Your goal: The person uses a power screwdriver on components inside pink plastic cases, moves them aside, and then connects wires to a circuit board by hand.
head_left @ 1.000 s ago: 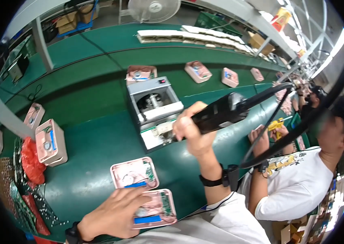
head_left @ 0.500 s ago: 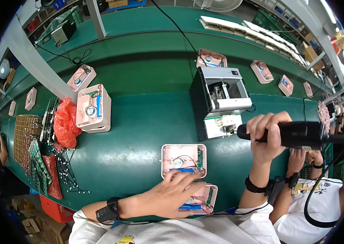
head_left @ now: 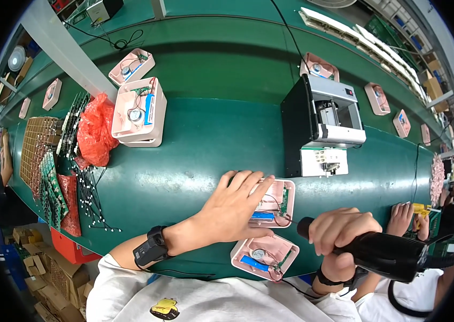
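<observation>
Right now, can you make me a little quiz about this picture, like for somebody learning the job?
1. True or false: the person's right hand is holding a black handheld tool.
2. Multiple choice: what colour is the crumpled plastic bag?
(a) blue
(b) white
(c) red
3. Which does the left hand partly cover: the farther pink case or the nearer pink case?

Key:
1. True.
2. (c) red.
3. The farther pink case.
</observation>
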`<move>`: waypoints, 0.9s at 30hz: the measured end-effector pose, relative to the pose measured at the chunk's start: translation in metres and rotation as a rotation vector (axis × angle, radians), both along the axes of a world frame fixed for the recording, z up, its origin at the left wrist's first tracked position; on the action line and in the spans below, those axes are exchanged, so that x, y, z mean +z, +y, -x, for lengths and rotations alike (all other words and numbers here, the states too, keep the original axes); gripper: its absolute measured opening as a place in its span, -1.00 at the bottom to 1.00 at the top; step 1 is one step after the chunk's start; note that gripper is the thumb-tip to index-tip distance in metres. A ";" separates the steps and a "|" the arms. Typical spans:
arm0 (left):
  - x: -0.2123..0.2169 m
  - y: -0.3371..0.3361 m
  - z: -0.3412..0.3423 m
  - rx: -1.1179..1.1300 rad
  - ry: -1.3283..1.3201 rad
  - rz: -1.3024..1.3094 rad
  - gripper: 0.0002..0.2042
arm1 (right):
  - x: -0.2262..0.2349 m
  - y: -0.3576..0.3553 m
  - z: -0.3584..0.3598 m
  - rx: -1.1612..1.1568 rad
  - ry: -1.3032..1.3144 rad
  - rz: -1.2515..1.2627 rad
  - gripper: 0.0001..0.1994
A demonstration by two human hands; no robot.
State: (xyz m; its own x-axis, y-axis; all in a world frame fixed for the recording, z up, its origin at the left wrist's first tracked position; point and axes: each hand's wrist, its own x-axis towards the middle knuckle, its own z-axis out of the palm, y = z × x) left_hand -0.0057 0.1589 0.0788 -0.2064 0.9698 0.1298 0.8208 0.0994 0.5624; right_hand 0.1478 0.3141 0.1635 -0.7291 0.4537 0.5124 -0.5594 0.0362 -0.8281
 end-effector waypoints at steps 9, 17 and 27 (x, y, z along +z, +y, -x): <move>-0.001 0.001 0.001 0.000 -0.021 0.006 0.05 | -0.028 -0.001 0.005 0.010 -0.093 -0.075 -0.66; -0.002 0.000 0.001 0.008 -0.005 -0.026 0.03 | -0.038 -0.003 0.005 -0.016 -0.116 -0.055 -0.67; -0.008 -0.004 -0.001 0.051 -0.018 -0.090 0.00 | -0.035 -0.008 -0.004 -0.006 -0.133 -0.023 -0.67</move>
